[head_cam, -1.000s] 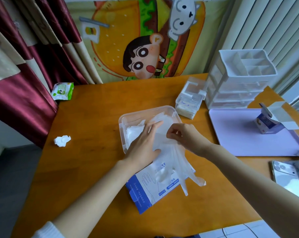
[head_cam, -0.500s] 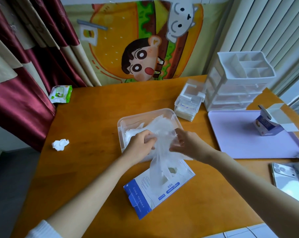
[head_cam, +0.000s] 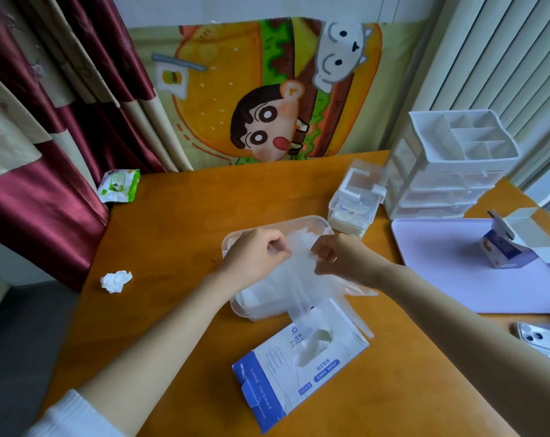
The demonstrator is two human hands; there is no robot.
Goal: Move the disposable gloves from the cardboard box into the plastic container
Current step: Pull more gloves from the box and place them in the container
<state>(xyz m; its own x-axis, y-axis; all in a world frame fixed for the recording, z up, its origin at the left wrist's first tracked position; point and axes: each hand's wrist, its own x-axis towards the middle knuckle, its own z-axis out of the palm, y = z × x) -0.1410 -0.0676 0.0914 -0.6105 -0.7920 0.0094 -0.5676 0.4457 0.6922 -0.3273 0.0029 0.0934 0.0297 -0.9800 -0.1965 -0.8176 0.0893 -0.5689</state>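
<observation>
Orange wooden table (head_cam: 179, 216) stands below a cartoon wall cloth (head_cam: 267, 89). At its centre sits the clear plastic container (head_cam: 280, 219). Over it the left hand (head_cam: 251, 258) and right hand (head_cam: 340, 260), close together, each pinch the top of a bunch of disposable gloves (head_cam: 299, 285). The gloves' tails trail down to the opening of the cardboard box (head_cam: 299, 376), which lies at the container's 6 o'clock. A crumpled tissue (head_cam: 116, 280) lies at 9 o'clock.

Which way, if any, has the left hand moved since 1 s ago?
Yes. The left hand went from the clear plastic container's near-left edge toward its far-left corner, now pinching a transparent glove.
</observation>
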